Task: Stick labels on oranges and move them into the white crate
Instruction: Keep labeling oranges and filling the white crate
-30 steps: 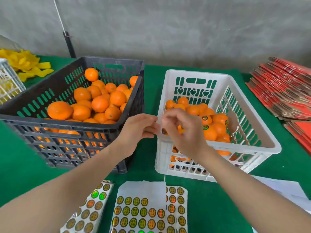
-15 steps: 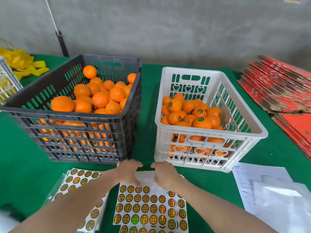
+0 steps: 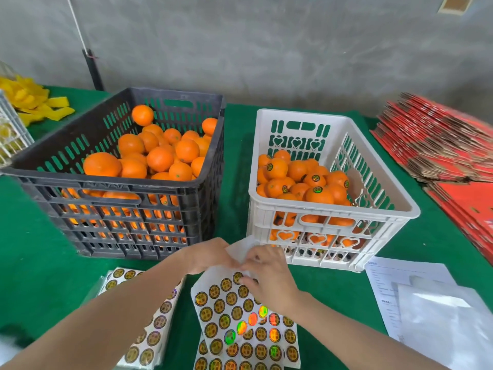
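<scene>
A black crate [image 3: 125,182] at the left holds several unlabelled oranges [image 3: 160,158]. To its right a white crate [image 3: 333,209] holds several oranges with round labels [image 3: 317,194]. In front of the crates a sheet of round gold labels [image 3: 240,316] is lifted at its top edge. My left hand [image 3: 210,256] holds the bent-up blank top of that sheet. My right hand [image 3: 269,276] pinches at the sheet's top row of labels, fingers curled. The two hands touch over the sheet.
More label sheets [image 3: 149,329] lie at the lower left on the green table cloth [image 3: 40,263]. White papers [image 3: 426,303] lie at the lower right. Red flat cardboard stacks [image 3: 440,145] fill the right side. Yellow strips [image 3: 34,102] and a white wire basket [image 3: 10,129] sit at the far left.
Both hands came down from the white crate's rim to the label sheet. Since half a second ago they have lifted and bent the sheet's top edge.
</scene>
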{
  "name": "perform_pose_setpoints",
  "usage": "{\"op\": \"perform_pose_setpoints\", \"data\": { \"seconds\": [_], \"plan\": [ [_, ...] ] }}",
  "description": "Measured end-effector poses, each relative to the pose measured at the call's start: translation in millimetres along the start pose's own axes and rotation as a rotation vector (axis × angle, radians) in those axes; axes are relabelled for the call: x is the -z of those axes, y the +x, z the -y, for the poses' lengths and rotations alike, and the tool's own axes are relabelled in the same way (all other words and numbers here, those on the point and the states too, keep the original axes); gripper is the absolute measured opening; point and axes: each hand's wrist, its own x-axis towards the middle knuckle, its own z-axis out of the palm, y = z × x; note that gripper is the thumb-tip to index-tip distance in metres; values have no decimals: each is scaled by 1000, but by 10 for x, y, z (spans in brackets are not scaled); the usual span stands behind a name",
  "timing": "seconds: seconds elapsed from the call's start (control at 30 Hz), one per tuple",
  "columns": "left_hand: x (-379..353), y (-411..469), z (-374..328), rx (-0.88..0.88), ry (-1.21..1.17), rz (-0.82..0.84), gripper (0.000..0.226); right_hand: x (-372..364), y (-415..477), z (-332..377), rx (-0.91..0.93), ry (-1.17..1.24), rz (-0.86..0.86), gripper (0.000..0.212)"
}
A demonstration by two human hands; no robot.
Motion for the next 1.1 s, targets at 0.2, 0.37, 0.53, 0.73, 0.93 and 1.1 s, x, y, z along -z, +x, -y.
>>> {"op": "perform_pose_setpoints", "data": {
  "seconds": [0.2,0.37,0.53,0.73,0.93,1.1],
  "plan": [
    [-6,-7,-25,44,-90,-10,9,-42,-9,131,-104,93,40,8],
    [-48,50,2,-15,149,-92,10,-58,-21,200,-50,186,-12,19],
    [-152,78,81,-191,629,-118,15,219,218,331,-85,366,-177,6],
    [134,-460,-326,-831,537,-538,9,742,1017,666,41,371,-420,13],
    [919,-1121,-626,-1053,454,-769,24,776,1828,889,137,519,-469,14],
    [1951,-1066,-448,-432,526,-1076,24,540,2337,1064,91,541,-298,30]
  ]
}}
